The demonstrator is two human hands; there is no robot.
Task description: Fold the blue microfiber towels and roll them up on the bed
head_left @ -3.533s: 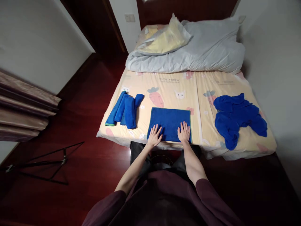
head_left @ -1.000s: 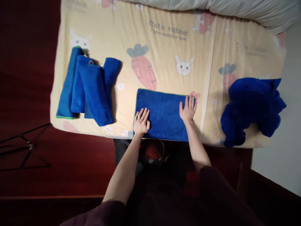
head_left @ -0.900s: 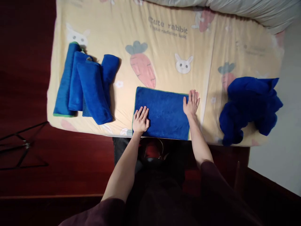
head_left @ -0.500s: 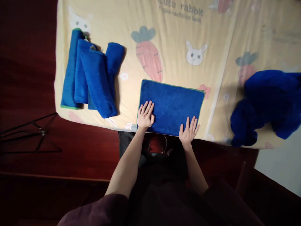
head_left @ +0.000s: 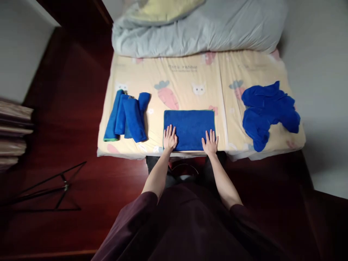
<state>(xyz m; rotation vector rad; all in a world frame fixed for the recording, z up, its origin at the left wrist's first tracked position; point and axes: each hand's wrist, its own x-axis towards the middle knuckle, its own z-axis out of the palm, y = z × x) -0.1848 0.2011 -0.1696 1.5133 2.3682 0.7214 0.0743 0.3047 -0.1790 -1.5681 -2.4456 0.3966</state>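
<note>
A blue towel (head_left: 190,127) with a thin green edge lies flat as a rectangle at the bed's front edge. My left hand (head_left: 170,139) rests palm down on its left front corner, fingers stretched out. On the right front corner lies my right hand (head_left: 210,143), also flat with the fingers spread. To the left sits a pile of several rolled blue towels (head_left: 133,117), partly overlapping. A crumpled heap of blue towels (head_left: 268,110) lies off to the right.
The bed (head_left: 187,98) has a yellow sheet printed with carrots and rabbits. A grey quilt (head_left: 201,32) is bunched at its far side. Black tripod legs (head_left: 65,187) stand on the dark red floor at left. A wall (head_left: 326,108) borders the right side.
The head view has tilted up and drawn back, so the quilt and walls now show. Both hands stay flat on the towel near its front corners.
</note>
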